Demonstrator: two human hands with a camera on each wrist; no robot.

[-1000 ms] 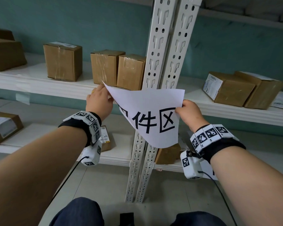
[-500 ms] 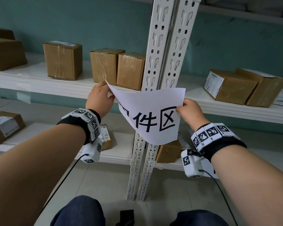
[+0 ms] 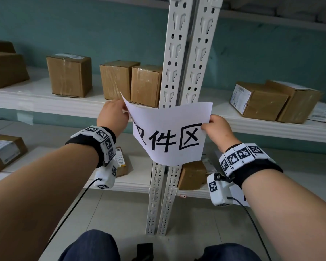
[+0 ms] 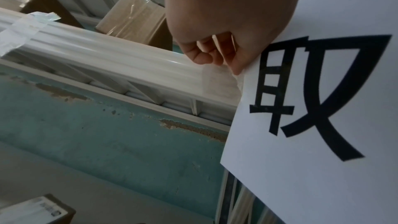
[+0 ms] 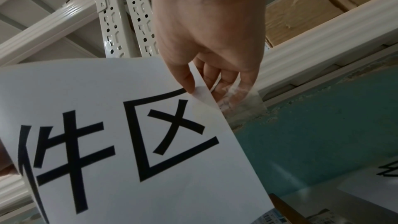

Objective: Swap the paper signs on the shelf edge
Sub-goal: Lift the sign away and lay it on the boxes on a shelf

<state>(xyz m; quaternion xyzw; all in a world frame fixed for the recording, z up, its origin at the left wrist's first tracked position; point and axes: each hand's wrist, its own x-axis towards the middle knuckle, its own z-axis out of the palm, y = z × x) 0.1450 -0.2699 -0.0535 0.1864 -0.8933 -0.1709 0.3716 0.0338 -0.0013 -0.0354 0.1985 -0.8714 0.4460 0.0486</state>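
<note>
A white paper sign point(image 3: 169, 134) with three large black characters hangs in the air in front of the white shelf upright point(image 3: 179, 72). My left hand point(image 3: 114, 116) pinches its upper left edge, close to the shelf edge point(image 3: 64, 108); the left wrist view shows the fingers point(image 4: 234, 60) curled on the sign point(image 4: 323, 125). My right hand point(image 3: 217, 129) pinches the right edge, thumb point(image 5: 185, 81) on the front of the sign point(image 5: 129, 142), with a strip of clear tape point(image 5: 237, 98) trailing from it. The sheet bows between both hands.
Cardboard boxes point(image 3: 70, 75) stand along the upper shelf on both sides of the upright, more on the lower shelf point(image 3: 6, 151). A loose piece of tape point(image 3: 24, 117) hangs on the left shelf edge. Another sign point(image 5: 385, 185) shows at the lower right.
The sign has shifted slightly to the right and flattened out a little between my hands. Both hands keep their hold on it.
</note>
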